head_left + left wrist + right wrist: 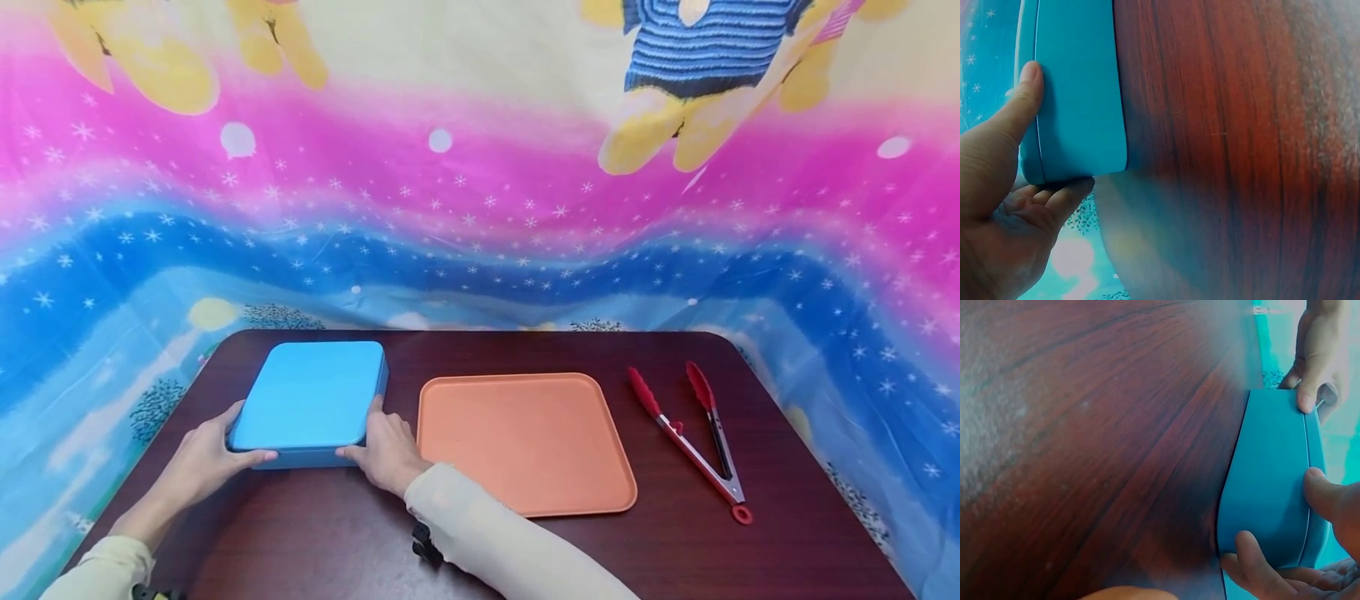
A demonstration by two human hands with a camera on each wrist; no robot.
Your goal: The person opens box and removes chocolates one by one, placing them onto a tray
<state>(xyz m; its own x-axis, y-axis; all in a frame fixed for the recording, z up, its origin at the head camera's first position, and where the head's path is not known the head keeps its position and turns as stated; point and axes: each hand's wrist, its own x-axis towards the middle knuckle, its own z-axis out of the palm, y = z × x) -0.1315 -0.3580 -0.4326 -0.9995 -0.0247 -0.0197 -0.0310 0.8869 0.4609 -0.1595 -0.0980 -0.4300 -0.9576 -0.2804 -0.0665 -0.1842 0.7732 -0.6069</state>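
A flat blue lidded box [311, 396] with rounded corners lies on the left part of the table, its lid on. My left hand [201, 457] grips the near left corner, thumb along the front wall and fingers at the left side. At the near right corner, my right hand [388, 446] holds the box with its thumb at the front and fingers against the right side. The left wrist view shows the left thumb [1032, 84] lying across the lid seam. In the right wrist view, the right thumb [1319, 487] presses beside that same seam.
An orange tray [517, 442] lies right of the box, partly behind the right forearm. Farther right are red-tipped tongs [697, 442], spread apart on the dark wooden table [315, 542]. A printed cloth [480, 200] hangs behind the table and down both sides.
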